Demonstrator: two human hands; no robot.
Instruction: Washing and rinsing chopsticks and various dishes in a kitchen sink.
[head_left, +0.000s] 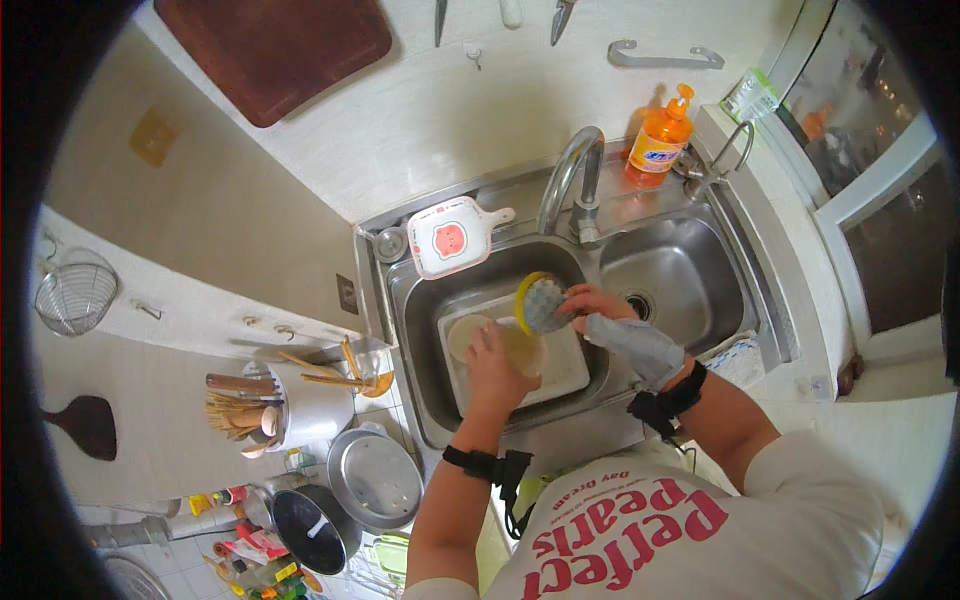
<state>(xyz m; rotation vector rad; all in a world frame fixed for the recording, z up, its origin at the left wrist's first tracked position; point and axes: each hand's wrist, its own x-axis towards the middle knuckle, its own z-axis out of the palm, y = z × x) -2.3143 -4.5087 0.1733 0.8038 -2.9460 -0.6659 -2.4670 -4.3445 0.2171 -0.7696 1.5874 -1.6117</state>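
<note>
My left hand (496, 367) is over the left sink basin, its fingers around a pale round cup or bowl (525, 351) seen above a white rectangular tray (566, 375). A pale round piece (463, 337) lies by its fingertips. My right hand (622, 330), partly wrapped in a grey covering, holds a round grey scrubber or sponge with a yellow rim (541, 304) just right of the left hand. Black straps are around both wrists. The tray lies in the left stainless steel basin (420, 315).
A curved faucet (574, 180) stands behind the basins. Beside it is an orange pump bottle (660, 139). A white dish with a handle (450, 238) rests on the back-left rim. The right basin (675, 262) adjoins. Pots (375, 480) and a utensil holder (319, 405) stand at left.
</note>
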